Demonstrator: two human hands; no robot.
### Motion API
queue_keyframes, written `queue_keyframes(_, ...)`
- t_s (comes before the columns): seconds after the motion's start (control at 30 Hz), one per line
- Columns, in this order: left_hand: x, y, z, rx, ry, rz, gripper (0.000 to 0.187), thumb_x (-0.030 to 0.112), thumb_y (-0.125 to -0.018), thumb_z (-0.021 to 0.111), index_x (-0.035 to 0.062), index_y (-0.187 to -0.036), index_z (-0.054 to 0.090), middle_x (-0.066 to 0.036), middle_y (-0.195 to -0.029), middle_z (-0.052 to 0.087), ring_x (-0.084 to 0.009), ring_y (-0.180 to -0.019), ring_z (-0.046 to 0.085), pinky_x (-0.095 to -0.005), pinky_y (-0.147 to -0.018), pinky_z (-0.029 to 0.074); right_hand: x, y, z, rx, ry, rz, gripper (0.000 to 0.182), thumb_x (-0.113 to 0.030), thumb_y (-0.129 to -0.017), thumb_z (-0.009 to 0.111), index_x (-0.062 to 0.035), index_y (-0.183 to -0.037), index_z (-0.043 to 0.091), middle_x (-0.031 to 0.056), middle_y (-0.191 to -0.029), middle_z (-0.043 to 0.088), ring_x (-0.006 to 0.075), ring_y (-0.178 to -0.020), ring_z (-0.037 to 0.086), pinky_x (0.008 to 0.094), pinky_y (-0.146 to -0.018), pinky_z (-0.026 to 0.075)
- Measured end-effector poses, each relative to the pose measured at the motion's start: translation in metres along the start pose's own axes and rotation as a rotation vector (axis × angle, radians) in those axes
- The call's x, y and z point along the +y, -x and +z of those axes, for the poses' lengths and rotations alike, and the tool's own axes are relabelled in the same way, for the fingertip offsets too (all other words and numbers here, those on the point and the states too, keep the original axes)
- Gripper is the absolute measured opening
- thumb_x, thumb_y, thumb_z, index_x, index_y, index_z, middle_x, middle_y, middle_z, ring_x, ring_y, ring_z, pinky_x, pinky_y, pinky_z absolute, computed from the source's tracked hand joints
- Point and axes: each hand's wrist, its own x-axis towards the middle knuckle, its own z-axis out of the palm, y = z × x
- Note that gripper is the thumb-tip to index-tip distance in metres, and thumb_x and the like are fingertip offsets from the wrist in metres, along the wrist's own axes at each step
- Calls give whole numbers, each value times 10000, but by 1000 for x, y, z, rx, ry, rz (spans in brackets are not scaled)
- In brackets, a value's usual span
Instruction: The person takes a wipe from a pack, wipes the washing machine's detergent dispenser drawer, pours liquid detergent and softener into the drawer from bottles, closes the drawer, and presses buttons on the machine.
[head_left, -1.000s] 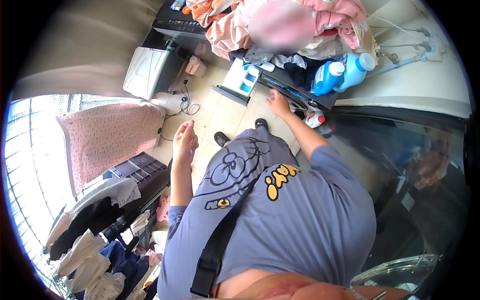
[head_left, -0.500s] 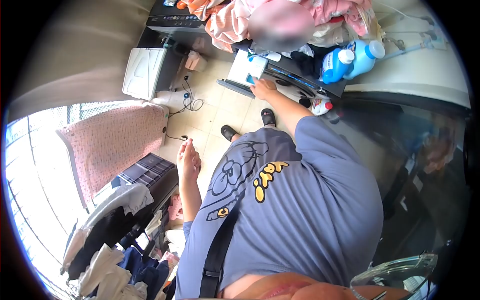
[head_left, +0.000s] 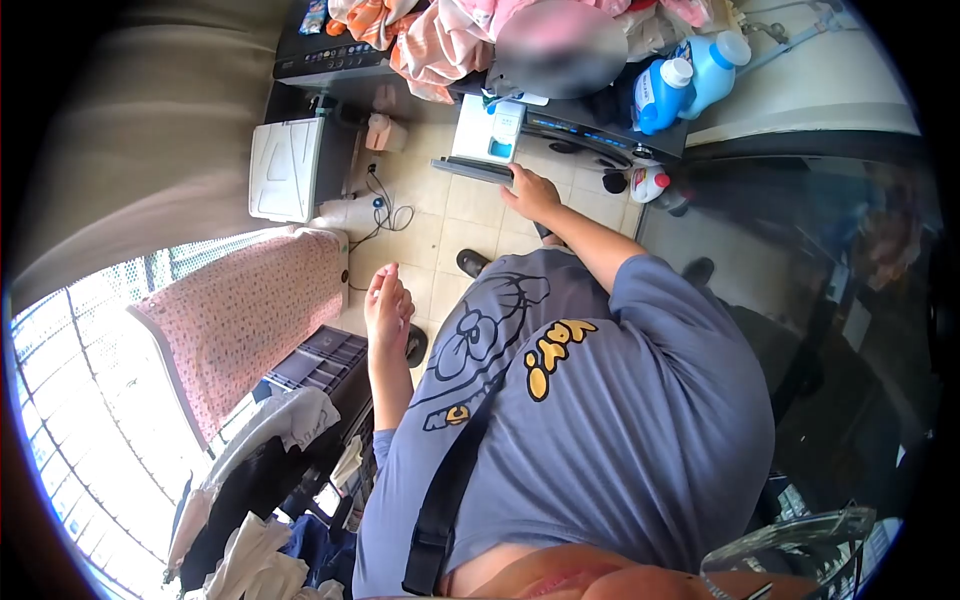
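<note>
A white detergent drawer (head_left: 487, 128) stands pulled out of a dark washing machine (head_left: 586, 135), with blue liquid (head_left: 500, 148) in one compartment. My right hand (head_left: 531, 193) has its fingers closed on the right end of the drawer's dark front panel (head_left: 470, 170). My left hand (head_left: 388, 305) is raised beside my waist, away from any object. Its fingers are loosely bent and slightly apart, and nothing shows in them.
Two blue bottles (head_left: 662, 96) and a heap of pink and orange clothes (head_left: 432, 50) lie on the machines. A white-lidded bin (head_left: 285, 170), a cable (head_left: 385, 215) and a red-capped bottle (head_left: 650, 184) are on the floor. A pink cloth-covered panel (head_left: 250, 320) stands left.
My right hand has moved from above the drawer's blue compartment to the end of its front panel. My feet have shifted, and the view has moved slightly.
</note>
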Motion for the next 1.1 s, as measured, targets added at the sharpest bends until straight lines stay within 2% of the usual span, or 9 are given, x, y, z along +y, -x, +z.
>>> queue_keyframes(0.1, -2, -2, 5, 6, -12, -5, 126, 245, -1018, 647, 130, -1036, 598, 77, -591, 353, -45, -437, 310, -224, -415, 233, 8, 2, -7, -92, -10, 14, 721, -429, -923, 628, -99, -1517, 388, 231, -1073, 712, 401, -944, 705, 494, -825, 569)
queue_keyframes(0.2, -5, -1, -2, 7, -1, -1, 125, 243, -1017, 648, 130, -1036, 599, 75, -595, 358, -49, -439, 315, -226, -415, 237, -1, 0, -20, -155, -40, 73, 722, -429, -915, 643, -115, -1516, 393, 229, -1014, 726, 403, -928, 709, 495, -825, 566)
queue_keyframes(0.3, -10, 1, 4, 30, 26, -6, 126, 243, -1017, 648, 129, -1041, 600, 73, -601, 367, -51, -440, 318, -226, -414, 238, 8, -15, -16, -158, -123, 67, 733, -430, -904, 662, -132, -1519, 397, 220, -954, 735, 405, -911, 712, 496, -823, 563)
queue_keyframes(0.4, -14, 4, 0, 21, 37, 2, 129, 243, -1016, 647, 128, -1048, 599, 73, -606, 370, -52, -441, 319, -225, -414, 239, 11, -26, -3, -81, -114, 66, 738, -428, -891, 700, -158, -1516, 417, 122, -847, 728, 340, -806, 715, 462, -738, 558)
queue_keyframes(0.7, -26, 7, 2, 18, 79, 0, 135, 252, -1019, 639, 130, -1055, 597, 69, -616, 370, -56, -445, 317, -228, -417, 238, 12, -42, -9, -50, -116, 8, 736, -419, -888, 710, -206, -1528, 416, 108, -828, 718, 323, -795, 711, 448, -731, 553)
queue_keyframes(0.8, -29, 5, 7, 22, 82, 5, 134, 254, -1018, 639, 132, -1055, 596, 67, -617, 367, -57, -450, 320, -232, -420, 241, 15, -42, -13, -107, -100, 29, 743, -414, -884, 711, -203, -1531, 412, 151, -910, 734, 356, -864, 717, 464, -779, 559)
queue_keyframes(0.9, -29, 7, 4, 12, 92, 8, 135, 255, -1015, 643, 135, -1051, 594, 65, -617, 368, -58, -452, 321, -235, -423, 241, 22, -35, -9, -320, 3, 46, 779, -418, -880, 696, -175, -1549, 377, 242, -1083, 720, 418, -1009, 695, 498, -886, 554)
queue_keyframes(1.0, -31, 6, 14, 43, 109, -12, 137, 254, -1011, 649, 136, -1047, 590, 64, -617, 371, -61, -451, 318, -236, -421, 240, 28, -23, -8, -359, -30, 93, 789, -414, -873, 698, -174, -1550, 370, 253, -1100, 715, 419, -1019, 694, 497, -897, 554)
queue_keyframes(1.1, -30, 9, 11, 27, 107, -11, 141, 252, -1007, 656, 135, -1030, 582, 64, -616, 373, -62, -449, 316, -237, -421, 239, 19, -16, -18, -312, -68, 128, 747, -413, -868, 704, -161, -1508, 413, 253, -1061, 718, 423, -998, 697, 505, -869, 557)
